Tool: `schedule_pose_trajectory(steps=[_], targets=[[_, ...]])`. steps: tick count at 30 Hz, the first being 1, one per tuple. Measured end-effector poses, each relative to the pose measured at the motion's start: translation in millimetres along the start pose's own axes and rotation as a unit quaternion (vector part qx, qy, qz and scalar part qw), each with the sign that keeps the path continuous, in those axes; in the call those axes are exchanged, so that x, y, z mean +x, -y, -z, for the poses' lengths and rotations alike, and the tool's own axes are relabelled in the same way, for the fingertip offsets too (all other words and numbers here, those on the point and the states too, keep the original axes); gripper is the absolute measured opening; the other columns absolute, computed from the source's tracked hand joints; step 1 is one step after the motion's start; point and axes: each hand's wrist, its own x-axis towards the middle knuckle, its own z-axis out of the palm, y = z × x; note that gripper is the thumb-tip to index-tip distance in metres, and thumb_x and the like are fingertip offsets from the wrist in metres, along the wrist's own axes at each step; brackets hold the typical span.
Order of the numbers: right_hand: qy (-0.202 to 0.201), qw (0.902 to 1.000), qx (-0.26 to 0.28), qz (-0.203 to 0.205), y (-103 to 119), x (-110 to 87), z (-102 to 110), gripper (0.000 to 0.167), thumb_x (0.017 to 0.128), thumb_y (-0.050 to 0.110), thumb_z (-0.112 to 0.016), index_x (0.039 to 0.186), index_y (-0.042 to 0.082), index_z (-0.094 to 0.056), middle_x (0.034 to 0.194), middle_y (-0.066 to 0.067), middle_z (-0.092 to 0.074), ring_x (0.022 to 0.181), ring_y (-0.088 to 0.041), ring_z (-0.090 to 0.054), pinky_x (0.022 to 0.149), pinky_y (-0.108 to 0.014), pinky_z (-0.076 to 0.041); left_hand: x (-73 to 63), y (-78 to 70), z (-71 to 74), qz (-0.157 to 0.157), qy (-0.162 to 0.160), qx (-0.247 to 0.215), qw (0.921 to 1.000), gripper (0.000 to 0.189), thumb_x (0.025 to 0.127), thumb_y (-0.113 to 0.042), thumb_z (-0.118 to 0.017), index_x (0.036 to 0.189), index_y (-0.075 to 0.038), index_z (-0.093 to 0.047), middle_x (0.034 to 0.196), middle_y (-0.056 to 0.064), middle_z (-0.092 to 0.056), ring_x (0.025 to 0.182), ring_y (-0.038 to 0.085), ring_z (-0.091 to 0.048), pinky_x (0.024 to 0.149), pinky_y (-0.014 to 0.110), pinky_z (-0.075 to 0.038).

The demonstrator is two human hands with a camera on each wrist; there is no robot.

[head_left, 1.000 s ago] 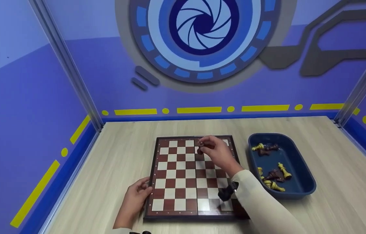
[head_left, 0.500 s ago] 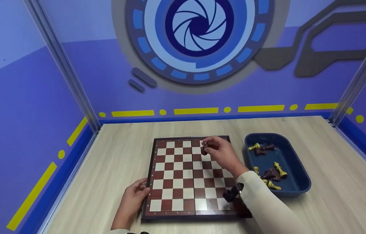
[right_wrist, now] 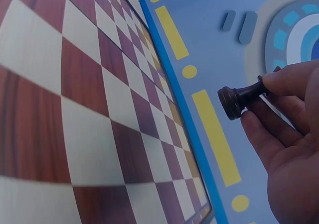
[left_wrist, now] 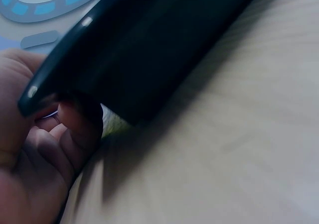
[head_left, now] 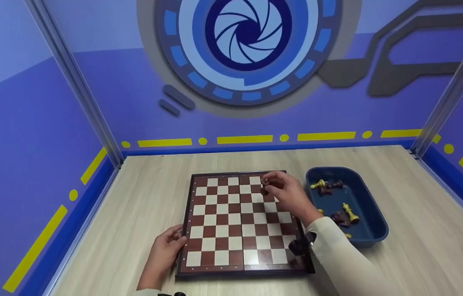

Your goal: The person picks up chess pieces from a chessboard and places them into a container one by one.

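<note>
My right hand (head_left: 291, 196) pinches a dark brown chess piece (right_wrist: 234, 102) by its upper part between thumb and fingers. The piece is over the far right part of the brown and white chessboard (head_left: 215, 232); its wide base shows free of the fingers in the right wrist view, the top half hidden by them. At the board's left edge, my left hand (head_left: 162, 255) grips the side, thumb at the rim and fingers curled beneath it. From the left wrist, the board's dark side (left_wrist: 134, 50) stands raised over the tabletop at that corner, with a shadow below.
Right of the board stands a dark blue tray (head_left: 373, 213) with several yellow and dark brown chess pieces lying in it, such as a yellow piece (head_left: 350, 213). My right forearm covers part of its near left rim. A blue printed wall (head_left: 252, 123) closes off the table's back.
The right hand has moved to the right along the board's far rows, still pinching the dark piece. My left hand keeps its place on the left edge. The head view has shifted slightly.
</note>
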Motion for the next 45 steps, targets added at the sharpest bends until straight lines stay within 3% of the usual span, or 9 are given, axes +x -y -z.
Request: schedule_pose_trajectory(steps=[5, 10, 14, 23, 33, 45], targets=[[0.004, 0.9999, 0.011, 0.010, -3, -1.6, 8, 0.021, 0.094, 0.009, -0.062, 0.114, 0.012, -0.064, 0.107, -0.006, -0.069, 0.093, -0.025, -0.068, 0.086, -0.040, -0.054, 0.8, -0.5, 1.5, -0.011, 0.002, -0.015, 0.9998, 0.044, 0.092, -0.006, -0.061, 0.134, 0.004, -0.053, 0.099, 0.011, -0.060, 0.084, 0.013, -0.059, 0.071, 0.023, -0.051], [-0.012, 0.9999, -0.009, -0.002, -3, -6.3, 17, 0.022, 0.094, 0.008, -0.062, 0.115, 0.012, -0.064, 0.108, -0.005, -0.069, 0.092, -0.020, -0.068, 0.082, -0.036, -0.053, -0.6, -1.8, 1.3, -0.019, 0.004, -0.020, 0.9996, 0.044, 0.091, -0.006, -0.062, 0.133, 0.005, -0.053, 0.098, 0.011, -0.060, 0.081, 0.010, -0.058, 0.070, 0.023, -0.052], [-0.029, 0.9989, -0.035, -0.008, -3, -10.6, 25, 0.024, 0.093, 0.008, -0.062, 0.116, 0.016, -0.064, 0.113, -0.007, -0.069, 0.098, -0.019, -0.066, 0.079, -0.032, -0.051, -1.6, -1.4, 0.5, -0.009, 0.001, -0.016, 0.9998, 0.046, 0.091, -0.007, -0.062, 0.134, 0.004, -0.052, 0.099, 0.010, -0.059, 0.083, 0.011, -0.059, 0.071, 0.023, -0.052], [-0.030, 0.9994, -0.013, -0.011, -6, -16.9, 41, 0.027, 0.095, 0.006, -0.060, 0.121, 0.010, -0.061, 0.113, -0.012, -0.068, 0.097, -0.023, -0.068, 0.084, -0.038, -0.055, -0.5, -2.3, -1.4, 0.024, -0.008, -0.008, 0.9996, 0.045, 0.093, -0.007, -0.060, 0.136, -0.001, -0.052, 0.102, 0.010, -0.060, 0.085, 0.015, -0.061, 0.071, 0.024, -0.052], [-0.056, 0.9979, -0.031, -0.011, -15, -22.7, 59, 0.025, 0.093, 0.010, -0.063, 0.119, 0.010, -0.063, 0.113, -0.012, -0.068, 0.098, -0.026, -0.066, 0.081, -0.030, -0.054, -1.9, -2.8, -2.3, 0.032, -0.006, -0.015, 0.9994, 0.045, 0.093, -0.007, -0.060, 0.136, -0.001, -0.052, 0.101, 0.011, -0.062, 0.085, 0.015, -0.062, 0.070, 0.025, -0.053], [-0.066, 0.9970, -0.041, -0.002, -21, -30.7, 80, 0.025, 0.093, 0.011, -0.063, 0.118, 0.014, -0.063, 0.114, -0.009, -0.067, 0.099, -0.020, -0.067, 0.077, -0.022, -0.053, -0.3, -2.9, -3.2, 0.034, -0.014, 0.005, 0.9993, 0.044, 0.092, -0.008, -0.062, 0.134, -0.002, -0.054, 0.099, 0.009, -0.061, 0.082, 0.015, -0.060, 0.068, 0.025, -0.052]])
